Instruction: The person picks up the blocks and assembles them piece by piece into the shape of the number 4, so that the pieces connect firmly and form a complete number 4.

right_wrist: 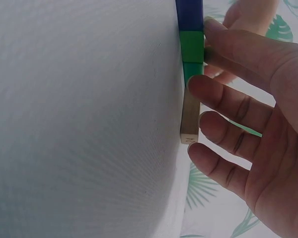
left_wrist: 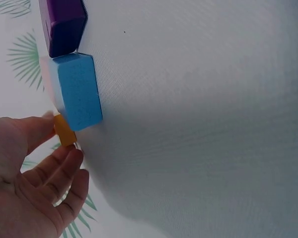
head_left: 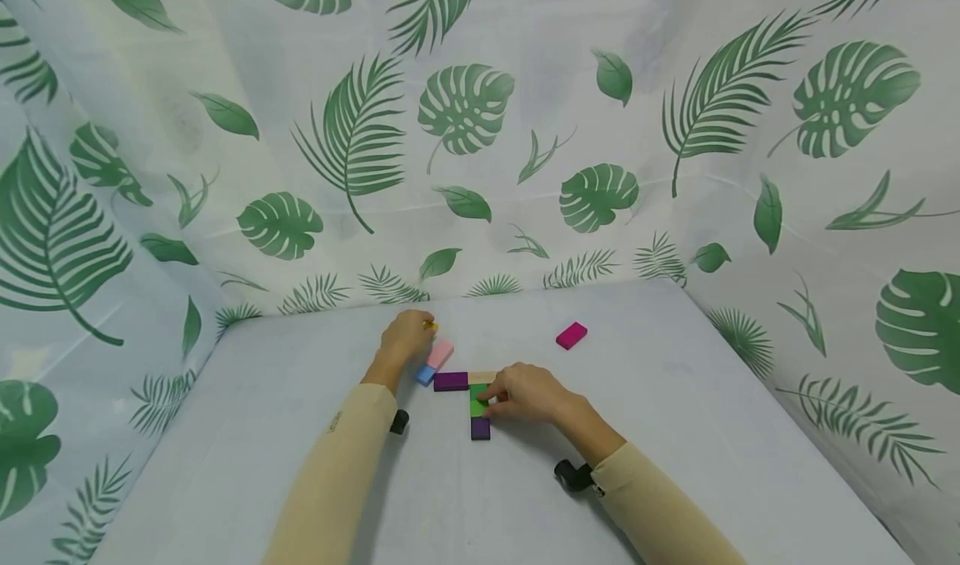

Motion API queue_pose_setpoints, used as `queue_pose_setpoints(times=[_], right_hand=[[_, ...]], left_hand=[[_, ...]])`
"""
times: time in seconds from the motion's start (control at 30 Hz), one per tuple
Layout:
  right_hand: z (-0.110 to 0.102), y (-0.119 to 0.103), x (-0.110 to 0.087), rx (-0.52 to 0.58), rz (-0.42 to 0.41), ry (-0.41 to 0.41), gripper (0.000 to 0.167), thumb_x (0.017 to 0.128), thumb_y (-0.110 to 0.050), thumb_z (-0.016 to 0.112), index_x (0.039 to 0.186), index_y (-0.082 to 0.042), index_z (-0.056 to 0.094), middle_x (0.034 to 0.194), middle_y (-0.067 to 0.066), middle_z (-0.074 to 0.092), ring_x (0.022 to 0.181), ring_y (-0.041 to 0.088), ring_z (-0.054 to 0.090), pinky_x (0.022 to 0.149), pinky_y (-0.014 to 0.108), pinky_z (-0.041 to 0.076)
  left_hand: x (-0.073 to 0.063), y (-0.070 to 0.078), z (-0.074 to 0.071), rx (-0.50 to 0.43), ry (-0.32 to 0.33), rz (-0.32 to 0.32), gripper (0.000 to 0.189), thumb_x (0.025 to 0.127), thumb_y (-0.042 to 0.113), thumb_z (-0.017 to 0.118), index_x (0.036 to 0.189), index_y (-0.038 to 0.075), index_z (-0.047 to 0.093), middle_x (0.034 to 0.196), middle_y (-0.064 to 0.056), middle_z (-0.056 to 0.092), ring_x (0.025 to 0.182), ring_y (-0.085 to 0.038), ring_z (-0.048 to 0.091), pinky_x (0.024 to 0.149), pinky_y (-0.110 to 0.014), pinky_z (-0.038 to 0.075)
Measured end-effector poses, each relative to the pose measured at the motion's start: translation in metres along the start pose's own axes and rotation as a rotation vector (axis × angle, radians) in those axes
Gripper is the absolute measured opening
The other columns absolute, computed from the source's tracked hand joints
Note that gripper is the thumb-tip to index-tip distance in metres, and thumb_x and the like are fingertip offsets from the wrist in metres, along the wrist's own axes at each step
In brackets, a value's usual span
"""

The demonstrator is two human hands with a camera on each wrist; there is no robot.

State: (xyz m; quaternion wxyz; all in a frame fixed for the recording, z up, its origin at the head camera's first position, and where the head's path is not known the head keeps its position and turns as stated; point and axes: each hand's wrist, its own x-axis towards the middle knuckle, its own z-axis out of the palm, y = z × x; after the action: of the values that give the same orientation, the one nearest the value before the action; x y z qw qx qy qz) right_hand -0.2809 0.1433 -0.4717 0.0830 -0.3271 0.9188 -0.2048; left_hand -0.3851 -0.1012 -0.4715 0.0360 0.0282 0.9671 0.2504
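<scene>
My left hand [head_left: 407,333] pinches a small yellow block [left_wrist: 64,131] between thumb and fingers, at the far end of a pink block [head_left: 441,353]. A blue block [left_wrist: 80,91] adjoins the pink one on the near side. My right hand [head_left: 528,391] reaches in from the right, its fingertips at a column of blocks. That column runs from a dark green block [head_left: 477,391] through a light green block [head_left: 478,409] to a dark purple block [head_left: 480,429]. Across its far end lies a plain wooden block [right_wrist: 190,116], partly hidden in the head view by the right hand.
A purple block [head_left: 451,381] lies between the blue block and the wooden one. Farther back to the right, a magenta block [head_left: 572,336] lies alone on the white table [head_left: 247,432]. Leaf-patterned cloth [head_left: 480,157] hangs behind the table and at its sides.
</scene>
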Motion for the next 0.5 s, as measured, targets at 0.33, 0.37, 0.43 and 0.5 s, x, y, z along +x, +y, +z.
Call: queue_pose_setpoints(times=[0.33,0.37,0.43,0.5], right_hand=[[0.0007,0.0013,-0.0006,0.002,0.011,0.002,0.031,0.090,-0.035,0.082,0.118,-0.023,0.081,0.075,-0.016,0.063,0.073,0.006,0.055,0.061,0.024,0.045],[0.0009,0.0013,-0.0006,0.002,0.014,0.002,0.031,0.090,-0.035,0.082,0.118,-0.023,0.081,0.074,-0.016,0.062,0.073,0.006,0.055,0.061,0.024,0.044],[0.0009,0.0013,-0.0006,0.001,0.018,0.001,0.031,0.090,-0.035,0.082,0.118,-0.023,0.081,0.073,-0.016,0.062,0.072,0.006,0.055,0.060,0.023,0.044],[0.0006,0.0011,-0.0007,-0.001,0.020,-0.001,0.031,0.090,-0.035,0.082,0.118,-0.024,0.081,0.072,-0.015,0.061,0.071,0.006,0.054,0.059,0.023,0.043]], left_hand=[[0.0001,-0.0005,0.0025,-0.011,0.023,-0.005,0.039,0.103,0.019,0.064,0.141,0.009,0.065,0.142,-0.012,0.065,0.131,-0.034,0.060,0.108,-0.053,0.049],[0.0009,-0.0011,0.0031,-0.014,0.026,-0.009,0.039,0.103,0.019,0.065,0.141,0.009,0.065,0.142,-0.012,0.065,0.131,-0.034,0.060,0.108,-0.053,0.049],[0.0007,-0.0014,0.0028,-0.025,0.032,-0.012,0.039,0.102,0.020,0.066,0.139,0.010,0.066,0.141,-0.011,0.066,0.130,-0.034,0.061,0.107,-0.053,0.049],[-0.0008,-0.0013,0.0017,-0.027,0.037,-0.007,0.038,0.102,0.020,0.067,0.138,0.009,0.067,0.139,-0.011,0.067,0.128,-0.033,0.062,0.106,-0.053,0.050]])
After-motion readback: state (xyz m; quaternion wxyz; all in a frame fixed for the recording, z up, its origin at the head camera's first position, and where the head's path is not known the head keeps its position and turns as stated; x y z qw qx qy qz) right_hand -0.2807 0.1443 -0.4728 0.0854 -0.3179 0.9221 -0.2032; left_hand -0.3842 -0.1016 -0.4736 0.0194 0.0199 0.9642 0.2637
